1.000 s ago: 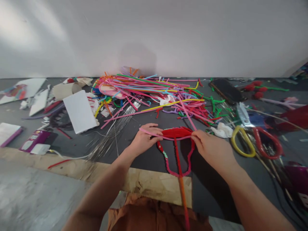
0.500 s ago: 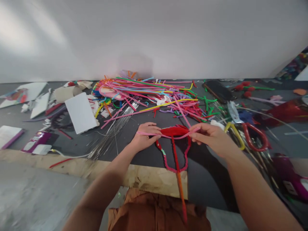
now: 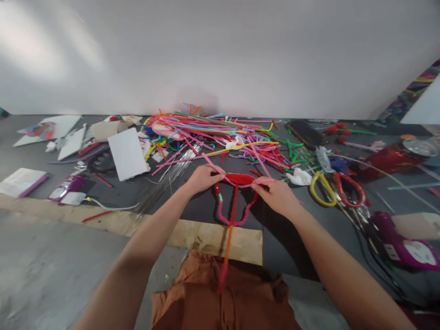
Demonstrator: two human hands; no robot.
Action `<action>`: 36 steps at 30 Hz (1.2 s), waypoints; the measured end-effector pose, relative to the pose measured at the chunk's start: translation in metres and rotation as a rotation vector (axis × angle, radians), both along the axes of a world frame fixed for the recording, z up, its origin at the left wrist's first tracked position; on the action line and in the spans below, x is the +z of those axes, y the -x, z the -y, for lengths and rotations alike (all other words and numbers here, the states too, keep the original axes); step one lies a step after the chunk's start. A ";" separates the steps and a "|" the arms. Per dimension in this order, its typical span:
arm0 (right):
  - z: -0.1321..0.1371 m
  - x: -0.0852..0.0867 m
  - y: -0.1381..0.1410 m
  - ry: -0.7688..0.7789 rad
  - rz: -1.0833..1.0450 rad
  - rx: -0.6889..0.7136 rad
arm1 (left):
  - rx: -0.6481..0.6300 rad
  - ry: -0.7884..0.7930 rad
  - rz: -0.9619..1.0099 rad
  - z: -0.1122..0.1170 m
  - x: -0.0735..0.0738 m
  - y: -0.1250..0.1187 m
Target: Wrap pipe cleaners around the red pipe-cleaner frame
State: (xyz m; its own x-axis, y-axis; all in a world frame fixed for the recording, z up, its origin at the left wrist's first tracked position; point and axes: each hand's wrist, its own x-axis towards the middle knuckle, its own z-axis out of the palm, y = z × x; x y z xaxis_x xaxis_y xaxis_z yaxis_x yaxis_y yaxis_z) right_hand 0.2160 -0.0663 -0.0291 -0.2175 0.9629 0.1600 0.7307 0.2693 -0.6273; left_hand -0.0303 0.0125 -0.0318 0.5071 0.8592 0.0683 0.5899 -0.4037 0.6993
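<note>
A pink pipe cleaner point(image 3: 212, 163) is pinched near its left part by my left hand point(image 3: 205, 178), and its free end sticks up past my fingers. My right hand point(image 3: 277, 196) pinches the same strand further right. Between my hands the strand curves along the lower edge of a red fuzzy piece point(image 3: 239, 178). Below that piece hangs a looped pink-and-red pipe cleaner outline point(image 3: 220, 208). A red-to-orange pipe cleaner stem point(image 3: 228, 245) runs down its middle towards my lap. My fingertips partly cover the ends of the red piece.
Beyond my hands lies a heap of coloured pipe cleaners point(image 3: 206, 126). Scissors with yellow and red handles point(image 3: 348, 189), a red can point(image 3: 392, 158) and a purple glue gun point(image 3: 405, 243) are at right. Left are a white card point(image 3: 127, 154) and a purple device with a cable point(image 3: 67, 188).
My hands have come closer together, still on the pink strand. Its left end now points up instead of lying flat over my left hand. The orange stem has swung left.
</note>
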 end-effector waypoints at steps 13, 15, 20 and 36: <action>-0.006 -0.004 0.005 0.265 -0.334 -0.210 | -0.295 -0.256 -0.218 0.011 0.000 0.014; -0.006 -0.004 0.006 0.293 -0.374 -0.236 | -0.281 -0.294 -0.146 0.012 -0.002 0.013; -0.003 -0.001 0.011 0.162 -0.258 -0.165 | -0.290 -0.400 -0.033 0.015 -0.005 0.010; 0.001 -0.013 0.019 -0.133 0.095 0.081 | -0.366 -0.407 -0.067 0.022 -0.003 0.005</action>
State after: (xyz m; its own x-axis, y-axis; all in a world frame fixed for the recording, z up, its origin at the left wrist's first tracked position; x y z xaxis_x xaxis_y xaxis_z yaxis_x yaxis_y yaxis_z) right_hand 0.1966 -0.0671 -0.0425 -0.3141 0.9131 0.2600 0.7575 0.4062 -0.5111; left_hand -0.0354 -0.0099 -0.0350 0.7826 0.5365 0.3156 0.3979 -0.8211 0.4092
